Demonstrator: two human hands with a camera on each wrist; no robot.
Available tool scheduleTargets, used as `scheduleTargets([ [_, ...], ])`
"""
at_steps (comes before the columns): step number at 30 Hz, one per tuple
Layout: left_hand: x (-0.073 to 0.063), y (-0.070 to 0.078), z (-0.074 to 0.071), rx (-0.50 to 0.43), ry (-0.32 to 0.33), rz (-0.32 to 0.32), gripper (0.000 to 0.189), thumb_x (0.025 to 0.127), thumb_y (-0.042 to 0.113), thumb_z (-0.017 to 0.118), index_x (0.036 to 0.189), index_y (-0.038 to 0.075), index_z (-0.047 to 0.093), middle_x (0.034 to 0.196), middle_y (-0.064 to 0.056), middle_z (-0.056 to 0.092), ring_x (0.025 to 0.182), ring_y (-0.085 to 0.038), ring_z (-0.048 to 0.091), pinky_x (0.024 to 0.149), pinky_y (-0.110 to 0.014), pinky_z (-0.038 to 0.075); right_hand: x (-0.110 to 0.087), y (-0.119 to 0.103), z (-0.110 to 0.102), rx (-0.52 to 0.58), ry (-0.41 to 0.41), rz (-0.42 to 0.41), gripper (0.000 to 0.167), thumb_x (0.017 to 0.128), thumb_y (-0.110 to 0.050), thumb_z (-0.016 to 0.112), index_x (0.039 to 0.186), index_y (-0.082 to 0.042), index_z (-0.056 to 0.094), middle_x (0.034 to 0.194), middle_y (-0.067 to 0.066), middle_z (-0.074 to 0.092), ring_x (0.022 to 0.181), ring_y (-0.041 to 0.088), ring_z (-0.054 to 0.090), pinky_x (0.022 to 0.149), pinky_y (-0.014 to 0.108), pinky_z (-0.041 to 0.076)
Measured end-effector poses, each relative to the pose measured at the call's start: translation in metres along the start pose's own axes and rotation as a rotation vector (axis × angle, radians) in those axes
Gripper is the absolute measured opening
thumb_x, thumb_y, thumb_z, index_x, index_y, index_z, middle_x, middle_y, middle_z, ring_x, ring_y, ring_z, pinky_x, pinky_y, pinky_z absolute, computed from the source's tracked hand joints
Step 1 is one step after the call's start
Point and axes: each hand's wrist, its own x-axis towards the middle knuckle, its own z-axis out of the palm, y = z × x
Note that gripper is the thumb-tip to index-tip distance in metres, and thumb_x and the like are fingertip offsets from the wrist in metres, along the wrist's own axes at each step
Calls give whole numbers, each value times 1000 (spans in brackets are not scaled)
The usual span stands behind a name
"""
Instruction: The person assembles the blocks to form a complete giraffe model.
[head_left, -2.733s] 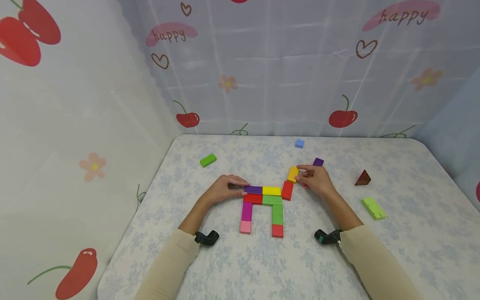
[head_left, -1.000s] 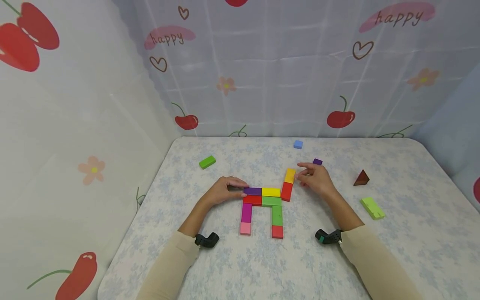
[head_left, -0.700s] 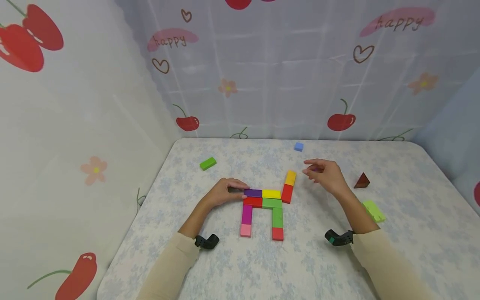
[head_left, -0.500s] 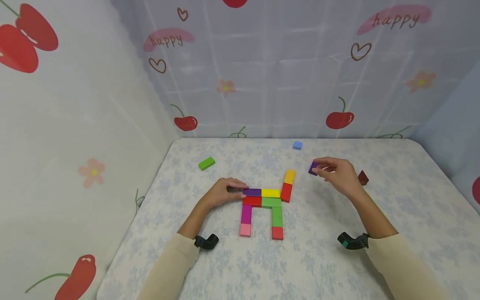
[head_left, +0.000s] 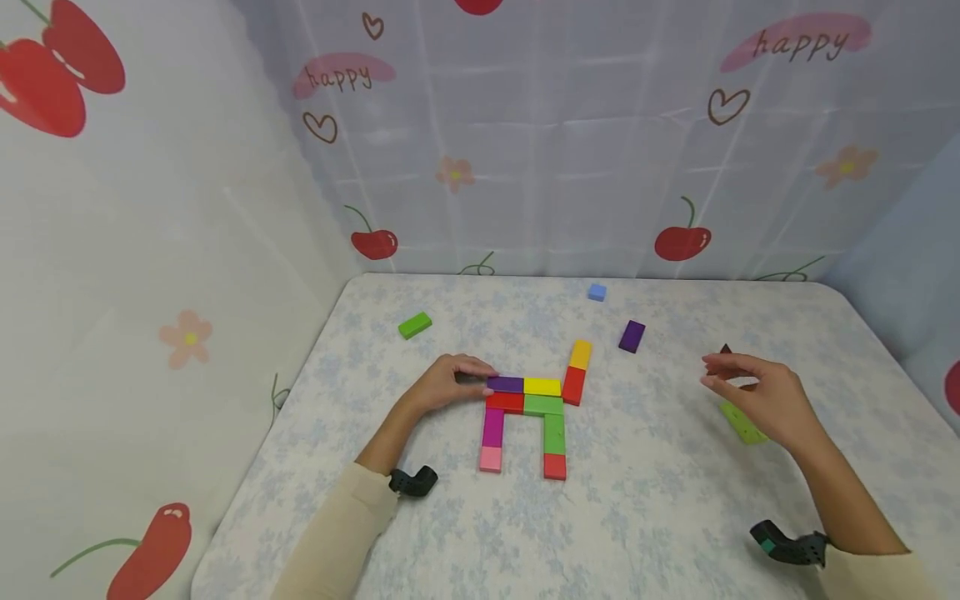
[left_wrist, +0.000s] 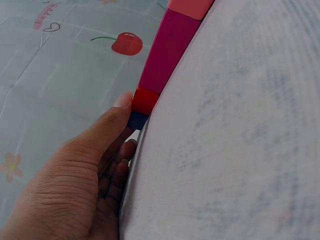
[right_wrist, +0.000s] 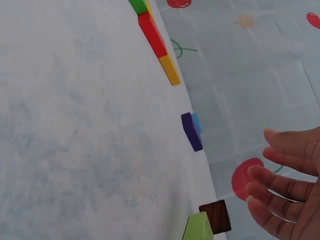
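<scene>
My left hand (head_left: 450, 382) pinches the left end of a purple block (head_left: 506, 385), thumb at its near side and index finger at its far side. That block lies in a flat four-legged-looking figure with a yellow block (head_left: 542, 387), red block (head_left: 505, 402), green blocks (head_left: 554, 433), a magenta block (left_wrist: 170, 50) and a pink block (head_left: 491, 459). A red block (head_left: 573, 386) and an orange-yellow block (head_left: 581, 354) slant up at its right end. My right hand (head_left: 768, 396), fingers loosely bent and holding nothing, hovers by a dark brown triangular block (right_wrist: 216, 217), partly hidden in the head view.
A light green block (head_left: 742, 423) lies just below the right hand. Another purple block (head_left: 632, 337) lies right of the figure, with a small blue block (head_left: 597, 292) near the back edge. A green block (head_left: 415, 325) lies at the back left. Curtains (head_left: 570, 150) stand behind the table.
My right hand has let go of the orange-yellow block, now in line with the red one, passed over the loose purple block and moved right. The purple block is turned slightly. My left hand has stayed.
</scene>
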Motion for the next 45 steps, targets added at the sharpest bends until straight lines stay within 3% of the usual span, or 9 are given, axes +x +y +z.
scheduleTargets([
  [4,1,-1,0,0,-2,-3,33,87,21,83,119,18,78,119,4,72,115,-15,63,101,-35,50,-16,18,-9,-50,-27,18,42,94,-28,76,125,-1,69,118,23,69,94,8,60,69,11,49],
  [8,1,-2,1,-12,-3,-1,34,86,19,84,119,16,78,118,3,73,115,-15,63,101,-35,51,-28,30,-15,-100,-80,41,47,95,-28,74,129,3,65,121,30,64,101,43,61,71,43,58],
  [10,1,-2,2,-17,-4,2,34,86,19,84,119,16,78,118,3,73,115,-15,63,101,-34,50,-31,34,-18,-129,-124,74,51,96,-30,73,130,6,63,122,33,61,102,49,60,69,56,56],
  [17,1,0,1,-17,-1,4,33,87,19,83,119,17,78,118,4,73,115,-15,63,101,-35,50,-30,41,-23,-214,-298,173,71,95,-38,72,135,16,50,112,36,60,91,45,64,65,48,54],
  [23,2,-1,0,-17,5,-3,33,87,20,83,119,19,78,119,6,72,116,-14,63,102,-36,50,-33,41,-20,-175,-342,169,86,87,-37,81,140,18,42,113,36,59,87,37,65,60,37,51],
  [28,2,-3,1,-12,-3,-13,34,87,22,83,120,19,78,119,5,72,116,-15,63,101,-36,50,-33,38,-19,-139,-382,166,82,82,-23,85,142,14,42,112,34,59,85,32,67,59,35,51],
  [33,2,-1,0,-6,10,-19,34,86,22,84,119,19,78,119,5,72,115,-14,63,100,-35,51,-29,33,-13,-143,-389,134,75,81,-11,84,140,14,45,98,18,64,83,28,67,60,34,52],
  [39,5,2,-2,-3,7,-5,32,87,22,83,119,21,78,118,8,72,114,-11,63,101,-34,50,-25,31,-10,-140,-378,96,80,80,-9,84,141,19,40,91,7,61,83,26,66,60,30,51],
  [45,2,0,1,-13,-3,-11,32,86,18,84,118,18,79,117,7,73,113,-11,63,101,-33,50,-21,35,-8,-169,-396,88,72,81,-14,85,133,19,50,86,4,62,81,24,65,61,32,50],
])
